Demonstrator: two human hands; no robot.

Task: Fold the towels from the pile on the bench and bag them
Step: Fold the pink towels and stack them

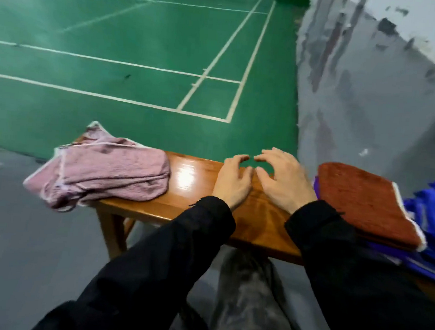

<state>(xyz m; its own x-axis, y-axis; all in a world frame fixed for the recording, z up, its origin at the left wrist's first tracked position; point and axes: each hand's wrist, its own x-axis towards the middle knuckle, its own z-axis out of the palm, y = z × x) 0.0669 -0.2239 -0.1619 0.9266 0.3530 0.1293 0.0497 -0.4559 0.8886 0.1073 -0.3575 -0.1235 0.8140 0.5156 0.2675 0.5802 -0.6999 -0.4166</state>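
The left hand point(232, 181) and the right hand point(283, 179) are side by side over the middle of the bench point(191, 186), palms down, fingers loosely curved and spread, holding nothing. Their fingertips reach the far edge of the bench and nearly meet; whether the palms press on the wood or float just above it cannot be told. Both arms come in from the near side in black sleeves point(179, 242).

To the left of the hands, past a bare glossy strip of wood, a pink towel point(106, 169) lies crumpled on the left end of the bench, part of it drooping over the near-left edge. Just right of the right hand, a rust-red towel point(364, 202) lies folded flat, on top of blue fabric point(431, 215) at the right end.

Beyond the bench lies a green court floor point(142, 41) with white lines, and grey floor point(11, 226) to the near left.
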